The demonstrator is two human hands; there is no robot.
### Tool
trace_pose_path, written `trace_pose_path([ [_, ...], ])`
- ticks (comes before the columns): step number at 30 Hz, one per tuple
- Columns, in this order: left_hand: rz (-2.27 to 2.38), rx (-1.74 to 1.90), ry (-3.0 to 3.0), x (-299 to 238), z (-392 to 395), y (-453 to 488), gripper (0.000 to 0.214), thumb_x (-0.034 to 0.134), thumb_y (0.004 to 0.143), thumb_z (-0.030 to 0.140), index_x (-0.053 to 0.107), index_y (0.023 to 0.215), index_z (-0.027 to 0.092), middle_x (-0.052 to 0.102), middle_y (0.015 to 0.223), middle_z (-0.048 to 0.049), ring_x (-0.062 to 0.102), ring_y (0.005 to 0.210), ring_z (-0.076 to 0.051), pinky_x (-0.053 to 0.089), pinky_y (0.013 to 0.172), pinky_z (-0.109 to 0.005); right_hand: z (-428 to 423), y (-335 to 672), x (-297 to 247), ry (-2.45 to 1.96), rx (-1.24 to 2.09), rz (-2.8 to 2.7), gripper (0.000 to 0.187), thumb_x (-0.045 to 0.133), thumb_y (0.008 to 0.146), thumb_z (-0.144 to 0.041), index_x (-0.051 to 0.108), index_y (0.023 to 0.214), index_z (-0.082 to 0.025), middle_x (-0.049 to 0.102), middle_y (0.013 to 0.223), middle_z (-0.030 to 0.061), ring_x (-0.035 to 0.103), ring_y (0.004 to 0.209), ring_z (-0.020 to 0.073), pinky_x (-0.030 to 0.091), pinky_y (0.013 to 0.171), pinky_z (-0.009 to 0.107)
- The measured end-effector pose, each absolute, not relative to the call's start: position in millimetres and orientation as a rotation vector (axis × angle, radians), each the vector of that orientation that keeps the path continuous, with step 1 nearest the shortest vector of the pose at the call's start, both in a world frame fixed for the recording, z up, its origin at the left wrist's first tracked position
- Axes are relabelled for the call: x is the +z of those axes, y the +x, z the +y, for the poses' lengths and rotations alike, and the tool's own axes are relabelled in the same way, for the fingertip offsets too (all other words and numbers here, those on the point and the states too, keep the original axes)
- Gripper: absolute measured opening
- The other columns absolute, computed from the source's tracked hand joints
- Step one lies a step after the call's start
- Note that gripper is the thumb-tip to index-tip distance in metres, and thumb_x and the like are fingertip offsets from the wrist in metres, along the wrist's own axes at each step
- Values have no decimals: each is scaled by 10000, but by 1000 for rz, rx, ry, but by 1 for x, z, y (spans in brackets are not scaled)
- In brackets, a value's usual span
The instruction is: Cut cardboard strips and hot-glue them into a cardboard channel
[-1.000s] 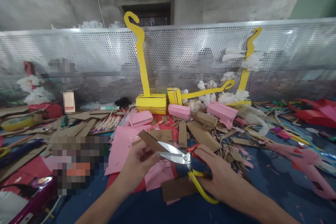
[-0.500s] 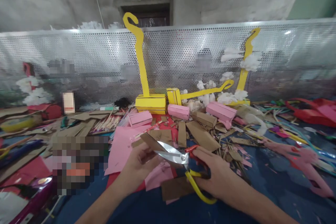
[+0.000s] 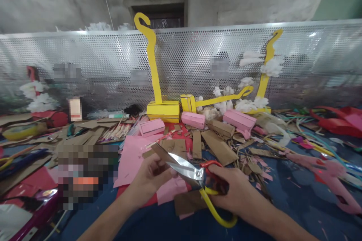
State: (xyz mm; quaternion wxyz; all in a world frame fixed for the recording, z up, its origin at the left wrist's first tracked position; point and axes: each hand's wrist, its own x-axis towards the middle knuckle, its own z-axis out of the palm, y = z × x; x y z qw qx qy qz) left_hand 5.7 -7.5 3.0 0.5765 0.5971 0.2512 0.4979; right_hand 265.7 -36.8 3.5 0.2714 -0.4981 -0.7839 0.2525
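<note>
My right hand (image 3: pixel 237 188) is closed round the handles of a pair of scissors (image 3: pixel 198 174), one handle red and the other yellow. The blades are parted and point up and left, with a strip of brown cardboard (image 3: pixel 161 153) between or against them; which one I cannot tell. That strip is pinched in my left hand (image 3: pixel 151 177), its fingers curled close beside the blade tips. Under both hands lie pink paper (image 3: pixel 132 162), red paper and a flat cardboard piece (image 3: pixel 188 202) on the blue table.
Pink boxes (image 3: pixel 240 120) and yellow hook-topped stands (image 3: pixel 162 110) stand along the perforated metal screen (image 3: pixel 186 60). A pink glue gun (image 3: pixel 325 171) lies at right. Cardboard scraps (image 3: pixel 219 147) litter the middle. Pliers (image 3: pixel 74 131) and a purple device (image 3: pixel 42 211) are at left.
The scissors' handles have spread a little wider, with the yellow one slightly lower and farther right. My left hand keeps its hold on the cardboard strip. The whole view has shifted slightly.
</note>
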Motion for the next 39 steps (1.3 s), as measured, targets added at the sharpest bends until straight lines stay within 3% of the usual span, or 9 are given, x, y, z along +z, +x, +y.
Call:
trace_pose_path([
  [11,529,1154,1429,0,-7,5,121,764,913,235,737,1025,198,773,889,-23,714,811,-141,570,765,-237,-30,267,-1,-1412,575,-2129,193,686,744,-247,497,711,-228,465,605,-76,397,577,119,260,530,238],
  [20,680,1211,1407,-9,-3,1,262,677,964,419,708,1071,181,753,904,-59,697,786,-189,591,747,-311,-27,271,-8,-1392,537,-2116,281,689,809,-326,473,669,-213,366,581,-81,313,588,114,216,525,248],
  [25,653,1185,1434,-7,-3,1,289,670,976,367,676,1205,190,763,1028,-92,710,846,-204,601,762,-325,-24,271,-8,-1428,547,-2032,249,719,777,-317,507,690,-219,496,608,-57,423,594,135,291,534,249],
  [28,673,1200,1432,-5,-2,1,273,703,955,365,691,1162,187,771,1022,-84,709,833,-185,594,739,-284,-29,265,1,-1436,545,-2011,261,792,711,-291,557,806,-227,627,784,-13,528,686,175,387,602,263],
  [34,683,1250,1395,-2,-3,3,324,732,936,352,676,1222,212,770,1061,-76,722,863,-195,601,765,-302,-40,260,10,-1460,662,-2045,542,865,630,-251,561,1078,-229,627,1146,86,607,969,269,492,832,348],
  [36,669,1256,1389,0,-3,5,294,753,918,357,702,1166,208,773,1006,-62,722,844,-191,605,756,-298,-41,260,9,-1409,713,-2052,502,852,665,-248,562,1074,-231,617,1162,80,613,997,261,492,852,340],
  [39,677,1257,1380,2,-4,7,226,786,891,346,738,1043,186,770,910,-43,712,809,-166,594,730,-249,-41,260,8,-1283,735,-2098,299,736,775,-193,570,1021,-232,625,1100,56,617,971,227,482,837,315],
])
